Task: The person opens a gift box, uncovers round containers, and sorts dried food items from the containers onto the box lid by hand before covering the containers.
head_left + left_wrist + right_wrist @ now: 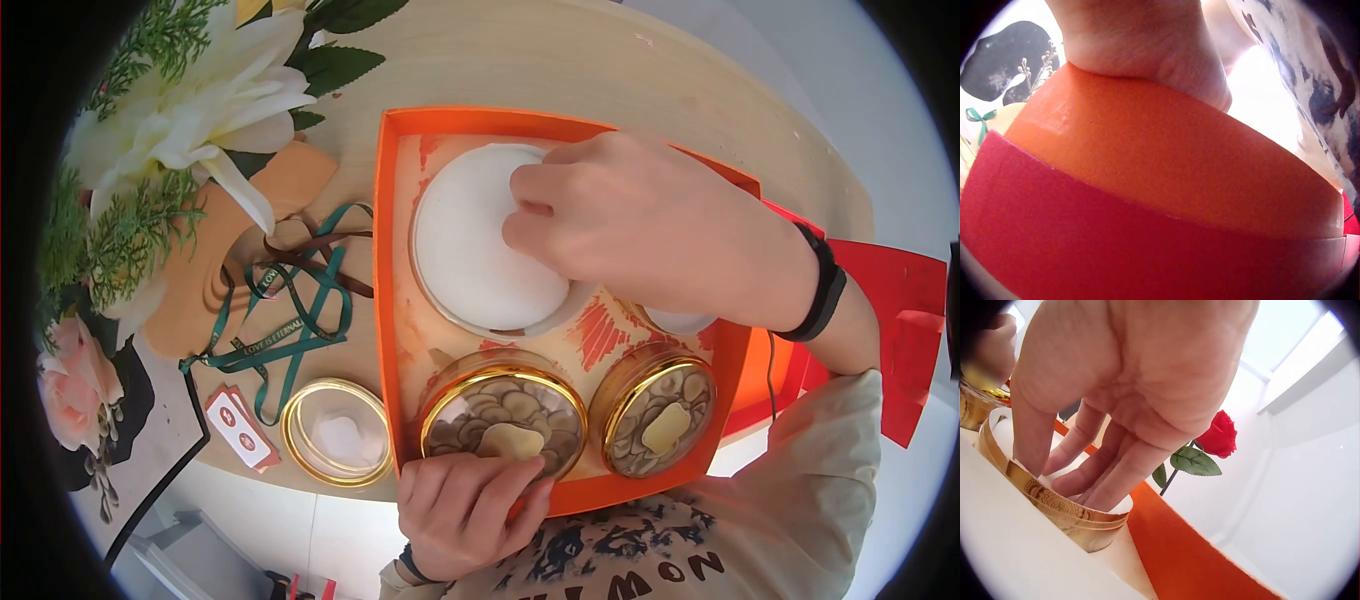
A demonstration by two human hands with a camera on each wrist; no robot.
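Note:
An orange box holds several round containers. My right hand reaches into the left back one, a round container lined in white. In the right wrist view its thumb and fingers point down inside the patterned gold wall, touching the white inside. At the front, my left hand rests over the box's near wall, fingers loosely bent at the edge of a gold-rimmed jar. That jar shows flat, greyish-brown round pieces through its clear lid. A similar jar stands to its right.
Left of the box lie green ribbons, a clear gold-rimmed lid and white-and-red cards. A white lily and pink rose fill the far left. Red card spreads at right; a red rose stands beyond the box.

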